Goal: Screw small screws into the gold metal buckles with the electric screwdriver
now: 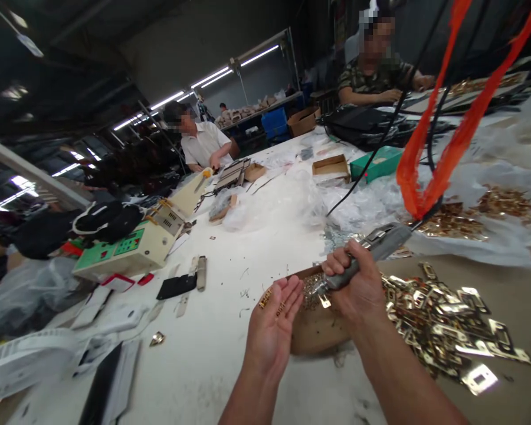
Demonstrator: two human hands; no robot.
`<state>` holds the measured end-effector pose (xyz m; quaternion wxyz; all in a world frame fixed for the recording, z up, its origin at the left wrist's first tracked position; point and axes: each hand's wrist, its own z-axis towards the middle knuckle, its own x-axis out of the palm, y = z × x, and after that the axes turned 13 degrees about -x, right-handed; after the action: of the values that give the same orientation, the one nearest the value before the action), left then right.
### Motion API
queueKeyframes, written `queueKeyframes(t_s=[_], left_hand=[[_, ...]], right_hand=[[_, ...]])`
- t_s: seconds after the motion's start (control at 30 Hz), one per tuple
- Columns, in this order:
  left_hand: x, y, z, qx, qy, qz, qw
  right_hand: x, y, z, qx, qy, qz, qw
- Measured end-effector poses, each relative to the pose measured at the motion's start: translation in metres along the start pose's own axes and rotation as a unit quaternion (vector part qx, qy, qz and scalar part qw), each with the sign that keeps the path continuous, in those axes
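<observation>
My left hand (274,321) is turned palm up and cupped, with small gold metal pieces (265,298) lying in it. My right hand (358,283) is wrapped round a grey electric screwdriver (384,239), whose cord and orange strap (418,189) run upward. The screwdriver's tip points down and left, close to my left fingers. Just below the tip is a small bright gold plate (324,300); whether it touches the tip I cannot tell. Beneath both hands stands a cardboard box (316,333) with many tiny screws (310,292) in it, partly hidden by my hands.
Gold metal fittings (442,324) lie heaped at the right, with more on plastic sheeting (482,236) behind. A beige machine (128,248) and a white fan (26,360) stand at the left. A green box (376,162) sits further back. Two people work across the table.
</observation>
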<state>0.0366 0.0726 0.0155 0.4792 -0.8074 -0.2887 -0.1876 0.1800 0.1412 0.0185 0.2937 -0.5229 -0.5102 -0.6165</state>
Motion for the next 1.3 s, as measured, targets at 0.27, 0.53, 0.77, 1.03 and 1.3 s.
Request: queueKeyframes(t_s=[0.27, 0.53, 0.77, 1.03, 1.3], left_hand=[[-0.001, 0.015, 0.006, -0.041, 0.032, 0.002, 0.999], [0.004, 0.020, 0.007, -0.035, 0.027, 0.005, 0.999], [0.005, 0.023, 0.005, -0.029, -0.001, 0.010, 1.000], [0.001, 0.022, 0.007, -0.034, 0.030, 0.021, 0.999], [-0.004, 0.023, 0.007, -0.021, 0.052, 0.062, 0.997]], right_hand=[[0.004, -0.007, -0.007, 0.010, 0.006, -0.006, 1.000], [0.001, -0.014, -0.011, 0.004, 0.016, -0.022, 1.000], [0.003, -0.019, -0.015, -0.034, 0.024, -0.042, 0.998], [0.004, -0.015, -0.016, -0.043, 0.038, -0.057, 0.997], [0.006, -0.002, -0.008, -0.029, 0.016, -0.017, 0.999]])
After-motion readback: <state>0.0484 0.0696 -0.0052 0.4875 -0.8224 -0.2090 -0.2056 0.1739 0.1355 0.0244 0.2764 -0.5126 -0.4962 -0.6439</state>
